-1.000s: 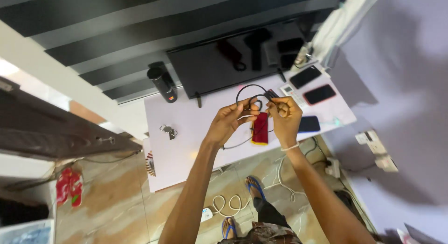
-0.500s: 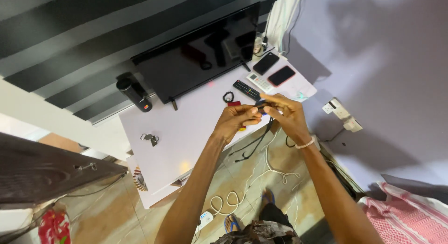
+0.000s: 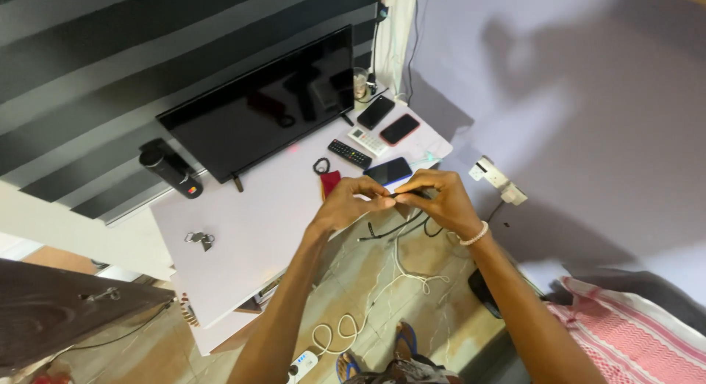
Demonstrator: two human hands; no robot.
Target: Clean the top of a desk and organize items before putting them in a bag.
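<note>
Now my left hand (image 3: 346, 204) and right hand (image 3: 434, 200) meet fingertip to fingertip, both pinched shut on the black cable (image 3: 397, 226). A second ago that cable stood up above my fingers as an open loop; that loop is gone, and the slack hangs below my grip instead, trailing down off the near edge of the white table (image 3: 243, 237). I judge that the cable has been drawn in or straightened, so the work has moved to its end, which I hold between thumb and forefinger; the tip itself is too small to make out. Just beyond my knuckles lies a dark phone (image 3: 388, 171), with a red pouch (image 3: 329, 182) to the left of my grip and a black remote (image 3: 348, 154) further out. A white cable (image 3: 401, 274) lies on the floor beneath my wrists.
</note>
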